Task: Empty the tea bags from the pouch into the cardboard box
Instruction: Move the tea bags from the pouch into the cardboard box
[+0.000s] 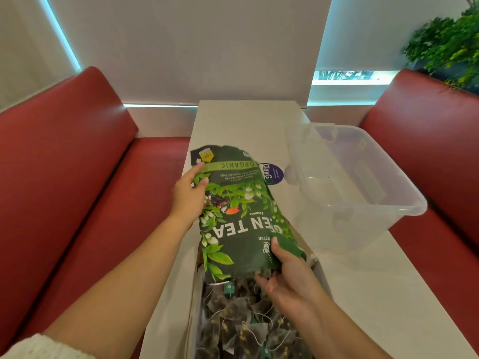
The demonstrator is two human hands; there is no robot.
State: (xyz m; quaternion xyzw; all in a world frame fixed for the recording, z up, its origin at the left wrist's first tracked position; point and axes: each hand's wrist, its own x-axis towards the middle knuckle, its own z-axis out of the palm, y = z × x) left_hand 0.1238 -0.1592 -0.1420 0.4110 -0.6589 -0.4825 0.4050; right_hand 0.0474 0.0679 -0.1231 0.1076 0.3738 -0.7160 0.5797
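A dark green tea pouch (233,211) with leaf print is tipped upside down, its open mouth over the cardboard box (193,309) at the table's near end. Many dark pyramid tea bags (246,322) with strings fill the box. My left hand (189,198) holds the pouch's raised bottom end, thumb on the front. My right hand (285,273) grips the pouch's open mouth at its right corner, fingers curled under the rim just above the tea bags.
A clear, empty plastic tub (347,182) stands on the white table (363,294) to the right of the pouch. A round purple sticker (273,174) lies behind the pouch. Red benches (77,177) flank the table; a plant (451,45) is at far right.
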